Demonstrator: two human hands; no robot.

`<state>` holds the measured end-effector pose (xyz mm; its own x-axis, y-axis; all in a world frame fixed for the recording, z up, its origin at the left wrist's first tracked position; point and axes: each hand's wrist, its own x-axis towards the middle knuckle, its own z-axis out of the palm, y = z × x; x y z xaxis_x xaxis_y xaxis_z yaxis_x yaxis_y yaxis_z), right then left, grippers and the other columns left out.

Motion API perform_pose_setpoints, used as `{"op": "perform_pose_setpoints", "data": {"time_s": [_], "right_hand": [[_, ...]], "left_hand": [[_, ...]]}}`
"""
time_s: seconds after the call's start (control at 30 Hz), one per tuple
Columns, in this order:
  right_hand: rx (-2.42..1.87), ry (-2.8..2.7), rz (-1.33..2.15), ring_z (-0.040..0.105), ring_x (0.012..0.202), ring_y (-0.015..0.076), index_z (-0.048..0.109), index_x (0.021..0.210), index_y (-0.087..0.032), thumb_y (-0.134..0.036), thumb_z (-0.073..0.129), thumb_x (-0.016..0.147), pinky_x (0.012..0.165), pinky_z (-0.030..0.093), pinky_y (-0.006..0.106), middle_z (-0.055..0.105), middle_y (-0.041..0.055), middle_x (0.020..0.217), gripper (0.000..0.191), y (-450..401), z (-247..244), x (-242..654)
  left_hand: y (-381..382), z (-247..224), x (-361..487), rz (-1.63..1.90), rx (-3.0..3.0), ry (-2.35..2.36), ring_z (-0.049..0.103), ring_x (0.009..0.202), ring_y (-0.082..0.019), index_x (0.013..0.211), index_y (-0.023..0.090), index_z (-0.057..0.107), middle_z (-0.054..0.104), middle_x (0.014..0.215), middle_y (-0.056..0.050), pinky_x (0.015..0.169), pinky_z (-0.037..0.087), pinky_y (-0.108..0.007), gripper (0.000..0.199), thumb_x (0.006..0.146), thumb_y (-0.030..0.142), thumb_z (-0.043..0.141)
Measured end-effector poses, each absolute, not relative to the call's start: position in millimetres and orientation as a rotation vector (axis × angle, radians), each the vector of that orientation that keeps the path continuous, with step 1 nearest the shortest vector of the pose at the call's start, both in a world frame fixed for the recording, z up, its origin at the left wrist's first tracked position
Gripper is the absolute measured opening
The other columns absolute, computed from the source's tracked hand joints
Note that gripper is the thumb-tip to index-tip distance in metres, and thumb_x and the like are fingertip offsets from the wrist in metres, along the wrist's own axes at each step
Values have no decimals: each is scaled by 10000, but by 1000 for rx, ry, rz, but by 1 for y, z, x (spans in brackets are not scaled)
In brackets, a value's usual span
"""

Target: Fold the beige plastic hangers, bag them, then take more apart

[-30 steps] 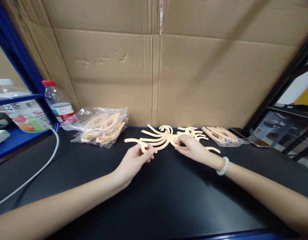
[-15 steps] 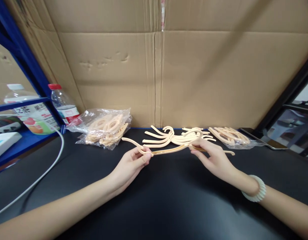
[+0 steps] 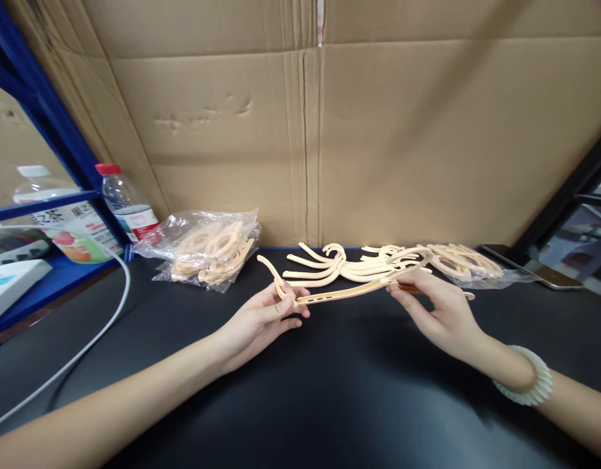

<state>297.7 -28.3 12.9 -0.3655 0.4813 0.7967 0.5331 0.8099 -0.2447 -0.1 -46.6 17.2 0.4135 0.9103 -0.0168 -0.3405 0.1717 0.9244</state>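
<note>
Above the black table, a beige plastic hanger piece (image 3: 346, 293) with a slotted arm is stretched between both hands. My left hand (image 3: 261, 319) pinches its left end, where a curved arm sticks up and left. My right hand (image 3: 441, 312) grips the other end near the curved hook, and a further strip pokes out beyond its fingers. Behind the held piece lie several beige hanger parts (image 3: 312, 264), spread with their arms outward. Part of this pile is hidden by the held piece and my right hand.
Clear bags of beige parts lie at the back left (image 3: 207, 251) and back right (image 3: 469, 264). A phone (image 3: 534, 267) is beside the right bag. Bottles, a blue shelf (image 3: 60, 130) and a white cable (image 3: 85, 348) are left; cardboard (image 3: 222, 143) stands behind.
My right hand has moved right with its end of the hanger piece. The left end's curved arm has tilted more upright, and my left hand's lower fingers have loosened outward.
</note>
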Motion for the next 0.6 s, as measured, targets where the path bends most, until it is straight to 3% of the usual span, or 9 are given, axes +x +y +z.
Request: {"op": "perform_pose_setpoints", "data": {"time_s": [0.23,0.47,0.6], "right_hand": [[-796,-2025,-37,671,779,196,597,982,-235,-194,533,916,714,554,319,691,43,873,101,-30,11,296],[-799,-2027,-32,685,790,203,608,956,-238,-198,520,918,719,562,325,704,47,879,105,-33,11,295],[-769,-2046,-66,687,819,198,607,973,-240,-166,524,918,748,566,320,708,48,908,124,-34,11,293]], "left_hand": [[-46,18,0,964,992,641,603,874,-180,779,174,593,600,1034,-35,825,446,-319,220,767,285,782],[-42,15,0,960,985,602,565,662,-131,756,156,629,609,806,-22,702,426,-286,231,718,284,817],[-40,12,0,959,985,610,605,698,-152,731,150,617,633,830,-27,717,432,-294,251,695,271,834]]}}
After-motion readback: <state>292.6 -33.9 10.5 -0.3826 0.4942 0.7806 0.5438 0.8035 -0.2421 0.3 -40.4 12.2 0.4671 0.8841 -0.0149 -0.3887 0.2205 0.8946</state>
